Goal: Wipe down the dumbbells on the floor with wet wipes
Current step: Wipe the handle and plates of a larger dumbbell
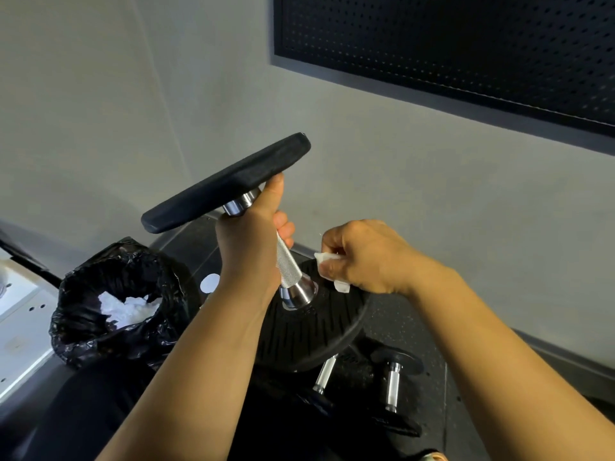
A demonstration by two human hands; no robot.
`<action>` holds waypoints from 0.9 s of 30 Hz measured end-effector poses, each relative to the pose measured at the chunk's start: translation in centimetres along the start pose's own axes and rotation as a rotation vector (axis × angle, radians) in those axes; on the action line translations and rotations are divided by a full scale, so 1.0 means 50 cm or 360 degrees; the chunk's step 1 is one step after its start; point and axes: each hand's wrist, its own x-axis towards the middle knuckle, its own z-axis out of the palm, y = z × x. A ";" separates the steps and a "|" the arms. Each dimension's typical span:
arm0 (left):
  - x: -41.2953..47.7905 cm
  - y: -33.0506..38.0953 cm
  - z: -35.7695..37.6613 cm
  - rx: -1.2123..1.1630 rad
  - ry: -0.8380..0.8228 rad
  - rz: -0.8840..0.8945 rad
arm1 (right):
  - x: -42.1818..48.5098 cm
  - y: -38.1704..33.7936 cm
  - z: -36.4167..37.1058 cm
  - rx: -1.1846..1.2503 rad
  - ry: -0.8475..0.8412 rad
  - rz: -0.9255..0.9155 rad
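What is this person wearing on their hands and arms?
Nothing shows. The left hand and right hand are ungloved, with no rings, watch or bands visible. The left forearm and right forearm are bare to the frame's edge; no sleeves appear.

Left hand (248,251) gripping dumbbell (290,266), right hand (364,257) apparently pressing wipe (327,257)

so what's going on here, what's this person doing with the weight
A person is cleaning a dumbbell. The left hand grips its knurled handle and holds it up at a tilt, while the right hand presses a white wet wipe against the lower plate. A black bin bag on the left holds crumpled wipes, and more dumbbells lie below.
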 end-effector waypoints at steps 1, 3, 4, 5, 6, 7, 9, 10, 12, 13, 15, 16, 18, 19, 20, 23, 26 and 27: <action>0.000 -0.001 -0.001 -0.0010 -0.0008 0.0005 | 0.010 0.005 0.001 0.0022 -0.0003 0.0049; -0.001 -0.002 -0.002 -0.0021 -0.0014 0.0002 | 0.026 0.015 0.002 0.0024 -0.0015 0.0123; -0.001 -0.003 -0.003 -0.0025 -0.0018 -0.0013 | 0.035 0.021 0.003 0.0019 -0.0005 0.0150; -0.002 -0.003 -0.004 -0.0030 -0.0019 -0.0032 | 0.045 0.029 0.004 0.0025 0.0008 0.0185; -0.003 -0.003 -0.005 -0.0037 -0.0011 -0.0051 | 0.052 0.037 0.005 0.0029 0.0018 0.0226; -0.003 -0.004 -0.007 -0.0050 0.0002 -0.0062 | 0.059 0.046 0.008 0.0020 0.0026 0.0270; -0.001 -0.004 -0.012 -0.0086 0.0031 -0.0079 | 0.065 0.076 0.017 0.0047 0.0063 0.0356; 0.001 -0.003 -0.013 -0.0106 0.0051 -0.0100 | 0.064 0.094 0.024 0.0110 0.0107 0.0405; 0.008 0.001 -0.016 -0.0157 0.0097 -0.0157 | 0.054 0.125 0.033 0.0287 0.0283 0.0504; 0.011 0.002 -0.017 -0.0190 0.0122 -0.0178 | 0.044 0.134 0.035 0.0413 0.0414 0.0512; 0.018 0.005 -0.018 -0.0258 0.0180 -0.0196 | 0.014 0.129 0.031 0.0786 0.0715 0.0412; 0.020 0.005 -0.019 -0.0285 0.0216 -0.0202 | -0.003 0.116 0.027 0.1002 0.0859 0.0331; 0.026 0.003 -0.022 -0.0313 0.0276 -0.0207 | -0.043 0.076 0.014 0.1406 0.1021 0.0178; 0.028 0.001 -0.025 -0.0334 0.0290 -0.0206 | -0.063 0.055 0.013 0.1537 0.1011 0.0081; 0.030 -0.001 -0.026 -0.0364 0.0296 -0.0207 | -0.079 0.036 0.017 0.1580 0.0957 -0.0042; 0.042 -0.008 -0.035 -0.0480 0.0286 -0.0252 | -0.091 0.010 0.041 0.1356 0.0778 -0.0253; 0.047 -0.012 -0.041 -0.0502 0.0156 -0.0389 | -0.065 0.022 0.040 0.1362 0.0800 -0.0197; 0.045 -0.013 -0.042 -0.0488 0.0118 -0.0430 | -0.057 0.025 0.034 0.1417 0.0775 -0.0182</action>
